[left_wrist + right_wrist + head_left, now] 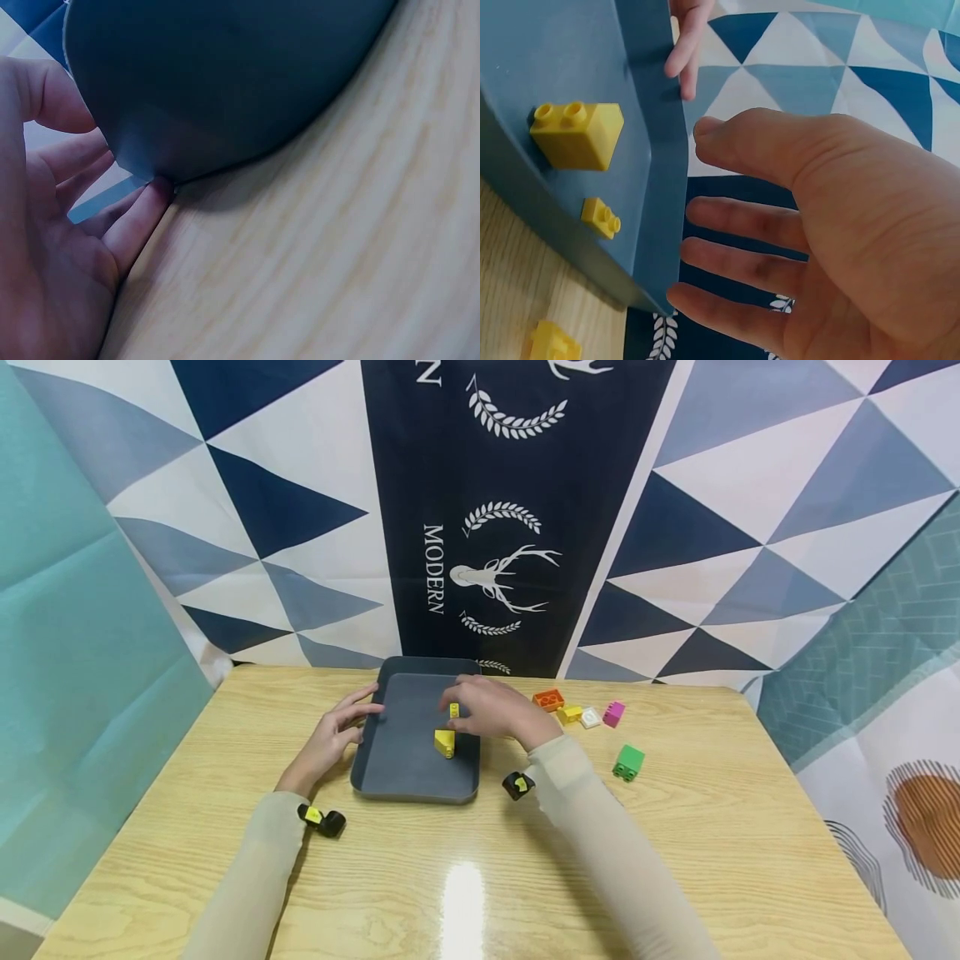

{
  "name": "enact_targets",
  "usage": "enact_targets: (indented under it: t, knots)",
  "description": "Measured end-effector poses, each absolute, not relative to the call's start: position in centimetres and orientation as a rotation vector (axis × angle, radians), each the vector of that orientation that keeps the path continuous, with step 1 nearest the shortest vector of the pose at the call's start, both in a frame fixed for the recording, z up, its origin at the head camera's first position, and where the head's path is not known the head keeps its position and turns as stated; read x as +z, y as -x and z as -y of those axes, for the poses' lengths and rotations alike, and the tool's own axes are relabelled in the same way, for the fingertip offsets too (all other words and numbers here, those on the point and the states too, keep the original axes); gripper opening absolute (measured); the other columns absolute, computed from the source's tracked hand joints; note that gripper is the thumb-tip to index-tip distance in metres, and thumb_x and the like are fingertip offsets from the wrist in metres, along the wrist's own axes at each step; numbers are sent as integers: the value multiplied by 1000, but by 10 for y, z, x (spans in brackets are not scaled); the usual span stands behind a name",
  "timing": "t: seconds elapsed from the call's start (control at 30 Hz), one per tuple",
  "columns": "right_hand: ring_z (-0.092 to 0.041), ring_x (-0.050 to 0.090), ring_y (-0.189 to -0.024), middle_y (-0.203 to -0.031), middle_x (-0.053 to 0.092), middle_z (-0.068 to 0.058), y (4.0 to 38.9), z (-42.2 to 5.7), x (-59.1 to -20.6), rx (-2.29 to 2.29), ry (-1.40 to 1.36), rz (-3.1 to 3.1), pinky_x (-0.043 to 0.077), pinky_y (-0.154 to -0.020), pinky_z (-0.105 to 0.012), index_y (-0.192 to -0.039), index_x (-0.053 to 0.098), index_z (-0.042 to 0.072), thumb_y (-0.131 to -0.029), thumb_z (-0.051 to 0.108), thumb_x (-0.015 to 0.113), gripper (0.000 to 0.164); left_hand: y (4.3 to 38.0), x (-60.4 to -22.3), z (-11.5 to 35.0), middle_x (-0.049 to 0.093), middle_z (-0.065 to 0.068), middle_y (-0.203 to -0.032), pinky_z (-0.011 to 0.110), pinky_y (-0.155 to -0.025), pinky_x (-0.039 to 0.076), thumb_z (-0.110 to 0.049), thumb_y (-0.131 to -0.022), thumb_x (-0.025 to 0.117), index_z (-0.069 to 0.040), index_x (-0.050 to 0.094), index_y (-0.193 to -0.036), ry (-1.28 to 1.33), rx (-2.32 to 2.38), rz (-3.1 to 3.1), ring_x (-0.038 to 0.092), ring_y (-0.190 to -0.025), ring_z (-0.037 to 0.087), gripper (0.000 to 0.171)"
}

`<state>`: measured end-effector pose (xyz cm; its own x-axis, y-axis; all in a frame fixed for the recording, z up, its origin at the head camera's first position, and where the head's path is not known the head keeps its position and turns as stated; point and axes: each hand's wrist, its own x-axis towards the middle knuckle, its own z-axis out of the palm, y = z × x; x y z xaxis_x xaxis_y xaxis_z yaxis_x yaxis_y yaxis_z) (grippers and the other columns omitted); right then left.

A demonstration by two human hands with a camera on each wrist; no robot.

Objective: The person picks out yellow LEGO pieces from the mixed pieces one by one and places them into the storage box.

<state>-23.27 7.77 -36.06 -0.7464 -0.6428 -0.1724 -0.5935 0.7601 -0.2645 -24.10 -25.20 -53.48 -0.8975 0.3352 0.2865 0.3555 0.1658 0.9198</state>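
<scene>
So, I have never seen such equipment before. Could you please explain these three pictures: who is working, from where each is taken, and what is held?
There is no machine here: a person works with two bare hands. The wide picture comes from a camera on the person's head, looking forward and down. The other two come from cameras worn on the wrists, each looking at that hand's work.

On the wooden table stands a grey tray containing a larger yellow block and a smaller yellow block. To the tray's right lie orange, yellow, pink and green blocks and a white piece.

The left hand touches the tray's left edge. The right hand is over the tray's right side; I see nothing held in it.
</scene>
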Motion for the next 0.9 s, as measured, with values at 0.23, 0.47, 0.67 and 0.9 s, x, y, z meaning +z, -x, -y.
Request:
enact_targets:
  t: [0.23,0.47,0.67,0.9]
  knots:
    - [-32,66,-139,-152,71,-12,235,-89,-365,-313,911,-2716,54,-123,-51,-138,80,15,-108,25,77,33,242,-536,253,41,2,-184,20,-90,58,7,-102,52,-5,74,-145,722,-1885,2378,45,-160,-1,50]
    - [-34,65,-144,-153,71,-14,237,-98,-369,-361,877,-2730,53,-125,-52,-140,79,13,-107,24,76,34,238,-530,250,43,-3,-182,17,-96,55,7,-102,52,-7,76,-144,692,-1886,2393,43,-161,-3,51]
    - [-34,65,-142,-154,70,-15,238,-108,-371,-386,852,-2747,53,-123,-52,-138,80,14,-107,23,76,32,241,-535,251,41,4,-183,19,-92,58,7,-103,52,-4,74,-145,726,-1902,2365,46,-159,-2,49]
    - [-35,67,-135,-150,72,-16,238,-119,-370,-403,843,-2750,55,-119,-53,-140,79,12,-108,22,75,34,226,-515,242,41,18,-182,16,-91,55,5,-101,50,7,71,-143,734,-1907,2323,47,-162,13,47]
